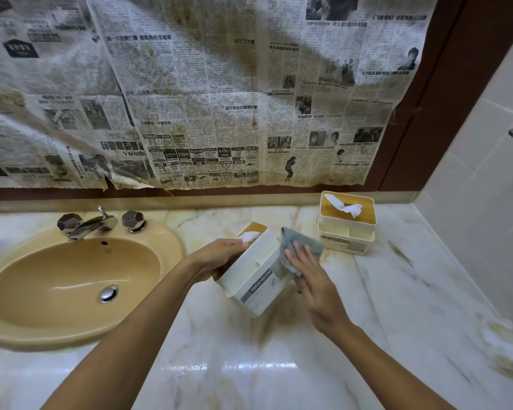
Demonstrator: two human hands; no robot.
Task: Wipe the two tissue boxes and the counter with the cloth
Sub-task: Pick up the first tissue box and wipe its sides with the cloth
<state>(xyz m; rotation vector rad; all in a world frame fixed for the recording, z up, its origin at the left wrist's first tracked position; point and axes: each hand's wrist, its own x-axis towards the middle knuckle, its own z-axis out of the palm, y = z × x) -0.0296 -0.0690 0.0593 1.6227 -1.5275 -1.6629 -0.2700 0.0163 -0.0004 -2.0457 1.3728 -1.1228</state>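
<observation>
The left hand (219, 255) grips the tilted tissue box (255, 281). The right hand (314, 279) presses the cloth (304, 241) flat against it. The other box (347, 232) sits near the counter's (397, 306) back right corner.

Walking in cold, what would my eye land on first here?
Stained, torn newspaper hangs across the back, above the marble counter. At centre, the left hand grips a tilted tissue box while the right hand presses a grey cloth against its side. A yellow sink sits at left, a second tissue box upright at back right.
</observation>
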